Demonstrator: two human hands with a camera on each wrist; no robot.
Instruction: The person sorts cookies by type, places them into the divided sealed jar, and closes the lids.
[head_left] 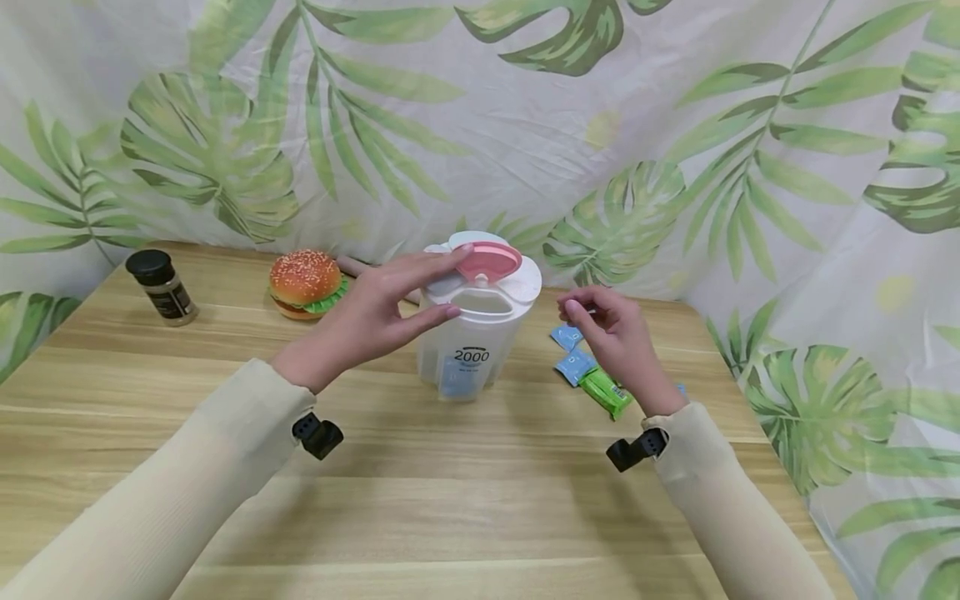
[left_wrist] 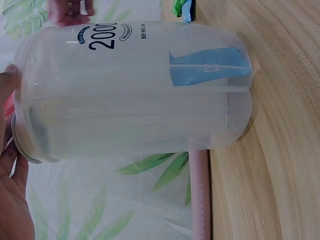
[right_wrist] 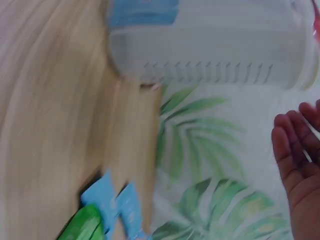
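A translucent storage container [head_left: 474,333] marked 2000 stands upright on the table, its pink flap [head_left: 495,263] raised over the pour opening. My left hand [head_left: 367,312] holds the container at its lid, thumb at the front rim and index fingertip on the flap. Through the wall in the left wrist view, a blue packet [left_wrist: 210,67] shows near the bottom. My right hand [head_left: 618,337] hovers to the right of the container, fingers loosely bent, and the right wrist view shows nothing in it. Below it lie blue packets [head_left: 576,365] and a green packet [head_left: 606,392].
At the back left are a black-capped seasoning jar [head_left: 161,287] and a hamburger-shaped item [head_left: 306,283]. A pink rod with scale marks [left_wrist: 201,200] lies behind the container. Leaf-patterned cloth [head_left: 525,125] hangs along the table's back and right edges.
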